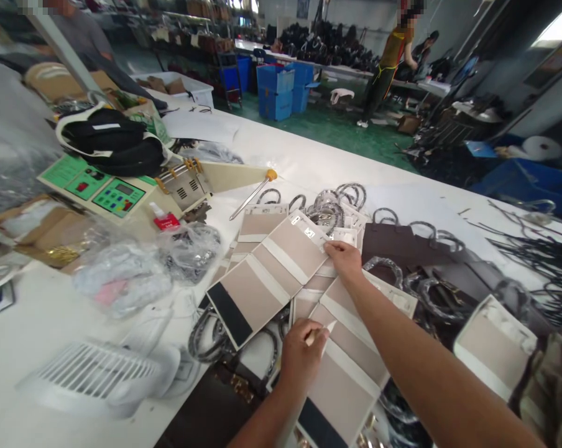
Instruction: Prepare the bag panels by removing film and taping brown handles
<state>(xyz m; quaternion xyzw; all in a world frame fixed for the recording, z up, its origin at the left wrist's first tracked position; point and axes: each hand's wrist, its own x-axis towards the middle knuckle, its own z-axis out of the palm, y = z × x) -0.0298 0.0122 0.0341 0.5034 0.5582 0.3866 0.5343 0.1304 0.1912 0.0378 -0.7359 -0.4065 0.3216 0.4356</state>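
Note:
My right hand [345,256] pinches the upper right corner of a beige bag panel [283,249], which has pale cross strips and a dark band at its near end. The panel lies tilted over other panels and wrapped handles. Closer to me, my left hand [302,350] is closed on a small white pointed piece [326,328], whose kind I cannot make out. It is over a second beige panel [349,367] of the same make. Wrapped handles [209,336] stick out at the left of the pile, and a dark brown bag [211,404] lies below.
Dark brown bags [393,246] lie to the right, near black cords [518,249]. Leftward are a machine with a green control panel [94,186], a screwdriver [253,196], plastic bags [122,280] and a white fan [99,373]. People work beyond the table.

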